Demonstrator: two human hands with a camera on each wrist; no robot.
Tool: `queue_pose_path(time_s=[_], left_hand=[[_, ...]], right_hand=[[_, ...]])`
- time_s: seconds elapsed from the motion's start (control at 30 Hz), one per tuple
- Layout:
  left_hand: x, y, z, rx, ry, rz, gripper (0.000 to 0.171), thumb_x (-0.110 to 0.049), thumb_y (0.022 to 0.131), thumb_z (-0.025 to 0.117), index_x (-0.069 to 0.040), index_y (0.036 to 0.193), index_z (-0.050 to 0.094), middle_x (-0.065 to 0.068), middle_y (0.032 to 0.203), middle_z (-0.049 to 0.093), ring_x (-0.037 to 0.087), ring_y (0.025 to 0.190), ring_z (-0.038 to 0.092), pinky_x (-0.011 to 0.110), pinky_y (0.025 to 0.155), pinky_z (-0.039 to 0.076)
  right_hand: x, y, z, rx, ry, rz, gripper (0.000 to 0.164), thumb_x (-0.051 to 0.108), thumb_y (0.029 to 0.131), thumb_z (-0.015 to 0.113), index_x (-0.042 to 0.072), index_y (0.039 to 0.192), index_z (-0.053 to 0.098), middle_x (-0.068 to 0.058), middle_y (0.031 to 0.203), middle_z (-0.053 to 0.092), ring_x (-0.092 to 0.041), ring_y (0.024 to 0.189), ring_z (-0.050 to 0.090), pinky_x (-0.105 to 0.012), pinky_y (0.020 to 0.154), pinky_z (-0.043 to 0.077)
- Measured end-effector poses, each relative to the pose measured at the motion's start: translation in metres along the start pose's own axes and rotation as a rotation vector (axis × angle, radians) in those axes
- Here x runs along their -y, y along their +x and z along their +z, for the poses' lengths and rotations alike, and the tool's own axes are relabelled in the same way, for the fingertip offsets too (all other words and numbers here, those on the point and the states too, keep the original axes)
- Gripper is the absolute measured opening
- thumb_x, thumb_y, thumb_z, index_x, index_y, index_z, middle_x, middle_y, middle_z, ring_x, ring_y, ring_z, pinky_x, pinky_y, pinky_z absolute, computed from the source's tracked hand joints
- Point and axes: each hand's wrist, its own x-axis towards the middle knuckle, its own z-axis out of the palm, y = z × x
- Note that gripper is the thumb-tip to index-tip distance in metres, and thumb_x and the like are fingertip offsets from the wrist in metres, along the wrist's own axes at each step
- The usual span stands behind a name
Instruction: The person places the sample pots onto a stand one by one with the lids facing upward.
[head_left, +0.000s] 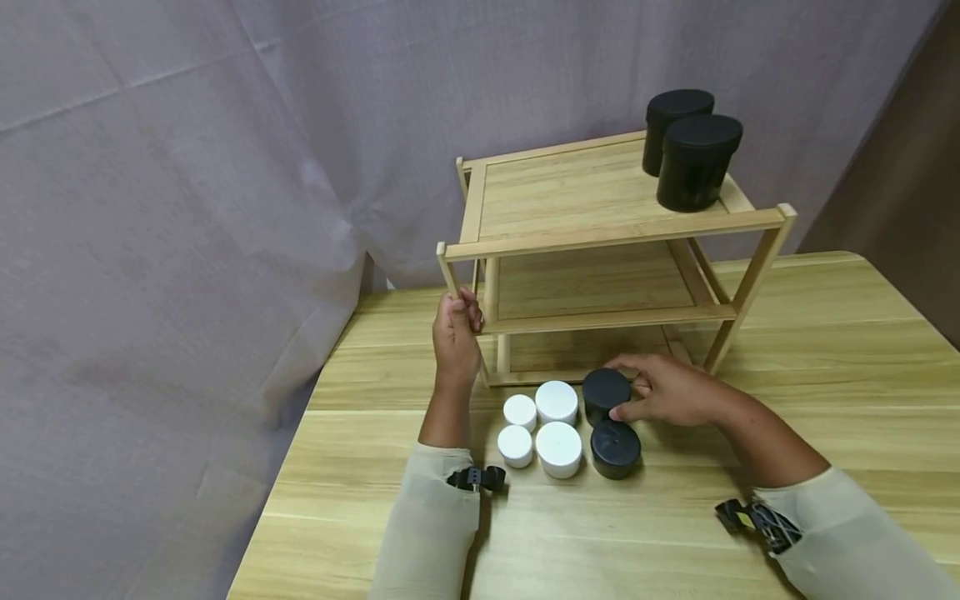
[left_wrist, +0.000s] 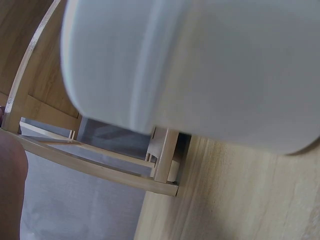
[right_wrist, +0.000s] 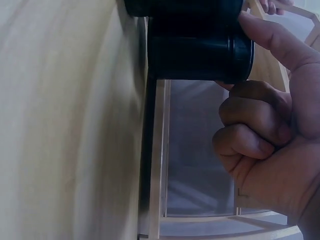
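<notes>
Presently, one black jar [head_left: 604,389] sits within the right grip [head_left: 671,390].

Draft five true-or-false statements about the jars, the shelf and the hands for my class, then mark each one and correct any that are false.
1. The left hand grips a front post of the wooden shelf. True.
2. Every short jar is black. False: four white jars stand on the table.
3. The right hand pinches the rear short black jar. True.
4. All the white jars match in size. False: two small white jars stand beside two larger white jars.
5. Two tall black containers stand on the shelf's top tier. True.
</notes>
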Motion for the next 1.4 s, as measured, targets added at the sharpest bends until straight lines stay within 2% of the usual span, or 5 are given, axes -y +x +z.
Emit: queue_pose_path(time_s=[0.5, 0.83, 1.07, 1.27, 1.4], left_hand=[[-0.001, 0.001, 0.000, 0.006, 0.014, -0.002, 0.092, -0.066, 0.103, 0.042, 0.025, 0.112, 0.043, -0.001, 0.082, 0.042, 0.005, 0.071, 0.040, 0.017, 0.064, 0.037], [-0.001, -0.001, 0.000, 0.003, 0.010, -0.004, 0.093, -0.066, 0.103, 0.043, 0.026, 0.111, 0.042, -0.001, 0.082, 0.042, 0.005, 0.071, 0.040, 0.017, 0.064, 0.037], [-0.001, 0.000, 0.000, -0.004, 0.013, -0.018, 0.080, -0.067, 0.103, 0.045, 0.014, 0.107, 0.049, -0.002, 0.081, 0.043, 0.005, 0.071, 0.041, 0.017, 0.064, 0.038], [-0.002, -0.001, 0.001, 0.001, -0.001, -0.005, 0.090, -0.065, 0.103, 0.043, 0.024, 0.111, 0.042, -0.002, 0.082, 0.043, 0.005, 0.072, 0.040, 0.017, 0.064, 0.037], [-0.001, -0.001, 0.001, 0.000, -0.003, -0.011, 0.090, -0.065, 0.102, 0.043, 0.024, 0.111, 0.042, -0.002, 0.083, 0.043, 0.006, 0.073, 0.040, 0.018, 0.065, 0.037]], right_hand=[[0.014, -0.009, -0.014, -0.060, -0.003, -0.024, 0.070, 0.027, 0.091, 0.091, 0.000, 0.147, 0.059, 0.007, 0.065, 0.042, -0.005, 0.055, 0.039, -0.025, 0.055, 0.038], [0.027, -0.017, -0.014, -0.098, 0.013, -0.029, 0.071, 0.023, 0.090, 0.092, -0.001, 0.148, 0.058, 0.006, 0.066, 0.042, -0.005, 0.056, 0.039, -0.024, 0.055, 0.036], [0.039, -0.022, -0.014, -0.142, -0.020, -0.006, 0.072, 0.022, 0.090, 0.093, -0.002, 0.148, 0.057, 0.004, 0.068, 0.049, -0.005, 0.056, 0.040, -0.024, 0.056, 0.036], [0.053, -0.030, -0.014, -0.191, -0.043, -0.004, 0.071, 0.025, 0.089, 0.094, 0.001, 0.146, 0.059, 0.005, 0.066, 0.044, -0.006, 0.056, 0.039, -0.024, 0.053, 0.035], [0.062, -0.034, -0.014, -0.230, -0.044, -0.018, 0.070, 0.025, 0.087, 0.095, 0.003, 0.145, 0.060, 0.007, 0.065, 0.042, -0.005, 0.056, 0.038, -0.024, 0.053, 0.036]])
